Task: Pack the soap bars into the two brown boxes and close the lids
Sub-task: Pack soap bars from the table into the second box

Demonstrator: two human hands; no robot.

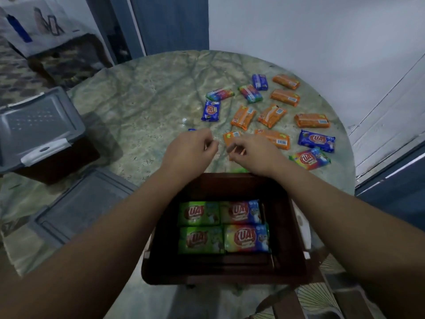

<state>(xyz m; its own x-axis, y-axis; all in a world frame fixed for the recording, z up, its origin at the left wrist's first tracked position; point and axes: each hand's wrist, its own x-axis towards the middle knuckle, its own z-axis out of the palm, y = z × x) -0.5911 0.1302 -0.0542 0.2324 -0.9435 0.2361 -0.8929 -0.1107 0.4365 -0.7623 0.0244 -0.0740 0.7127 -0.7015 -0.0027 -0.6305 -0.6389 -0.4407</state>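
Near brown box (pixel 285 226): four soap bars (pixel 224 226) packed, lid off. Second box (pixel 57 164) at left, contents hidden. Over a dozen loose bars (pixel 271 115) remain on desk (pixel 142 93). Left hand (pixel 193 146) curled, grasp unclear; right hand (pixel 250 149) curled over an orange bar (pixel 231 137).

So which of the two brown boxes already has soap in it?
The near box, between the forearms: four bars lie inside. The far-left box has its grey lid on.
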